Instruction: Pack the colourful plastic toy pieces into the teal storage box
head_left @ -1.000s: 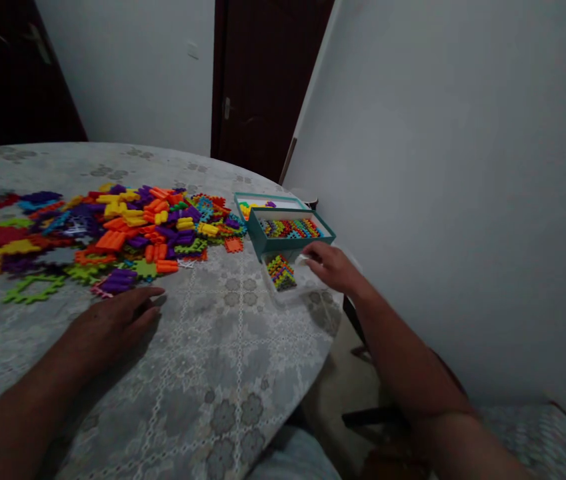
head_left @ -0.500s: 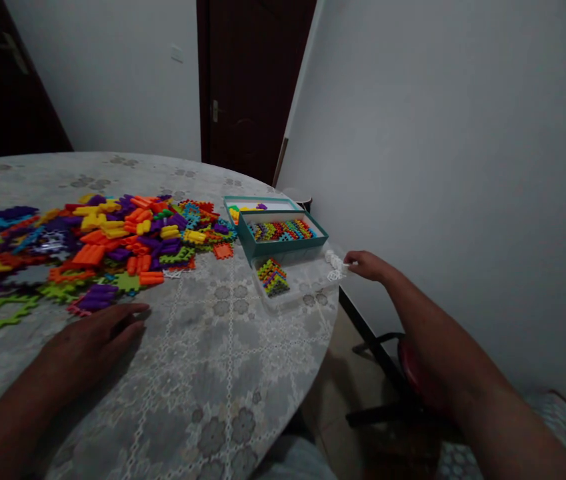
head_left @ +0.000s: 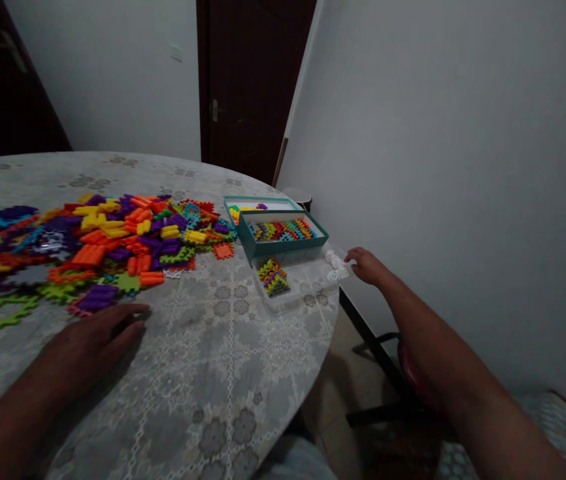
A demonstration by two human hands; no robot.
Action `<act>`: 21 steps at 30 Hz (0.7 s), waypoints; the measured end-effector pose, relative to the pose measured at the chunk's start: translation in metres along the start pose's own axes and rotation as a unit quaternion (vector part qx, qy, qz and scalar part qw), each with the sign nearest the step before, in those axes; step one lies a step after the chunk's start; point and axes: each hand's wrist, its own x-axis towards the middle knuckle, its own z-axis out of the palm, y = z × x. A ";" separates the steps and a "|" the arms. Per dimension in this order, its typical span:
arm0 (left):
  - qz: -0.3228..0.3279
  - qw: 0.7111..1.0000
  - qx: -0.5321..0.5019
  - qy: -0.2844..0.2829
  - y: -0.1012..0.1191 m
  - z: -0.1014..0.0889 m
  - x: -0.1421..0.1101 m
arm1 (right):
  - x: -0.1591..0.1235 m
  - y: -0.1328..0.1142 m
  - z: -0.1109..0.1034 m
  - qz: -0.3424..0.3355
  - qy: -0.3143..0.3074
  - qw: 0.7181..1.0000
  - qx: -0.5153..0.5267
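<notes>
My left hand (head_left: 97, 340) lies on the patterned tablecloth with its fingers stretched out and nothing in them. Just beyond its fingertips is a purple ribbed block (head_left: 99, 297) at the near edge of a pile of colourful interlocking plastic pieces (head_left: 107, 227). At the right end of a clear plastic tray (head_left: 303, 293), my right hand (head_left: 367, 265) hovers with thumb and fingers a little apart. White plastic pieces (head_left: 337, 273) lie in that end of the tray, right beside the fingertips. A stack of multicoloured pieces (head_left: 273, 277) fills the tray's left end.
Behind the tray stands a teal box (head_left: 283, 247) with rows of coloured pieces. Its teal-rimmed lid (head_left: 283, 203), holding a few pieces, is farther back. The round table's edge (head_left: 330, 347) drops off at the right, above a red stool (head_left: 413, 373); a white wall rises beyond.
My right hand has let go of a white piece, which now lies with the others in the tray. The fingers have lifted and parted slightly. My left hand has stayed still.
</notes>
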 end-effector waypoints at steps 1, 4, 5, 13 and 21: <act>0.007 1.000 -0.001 -0.010 -0.002 0.001 0.000 | -0.003 -0.006 -0.003 0.002 0.012 1.000 -0.002; 0.008 1.000 0.008 -0.006 -0.005 0.004 -0.001 | -0.017 -0.044 -0.010 -0.019 0.082 0.996 0.021; 0.003 1.000 0.008 0.005 -0.004 0.004 -0.001 | -0.024 -0.065 -0.012 -0.046 0.128 0.989 0.053; 0.029 0.991 -0.036 0.122 -0.006 0.006 -0.004 | -0.078 -0.279 -0.027 -0.362 0.027 0.865 0.346; 0.062 0.983 -0.050 0.167 -0.004 0.006 -0.007 | -0.040 -0.384 0.002 -0.461 -0.154 0.836 0.255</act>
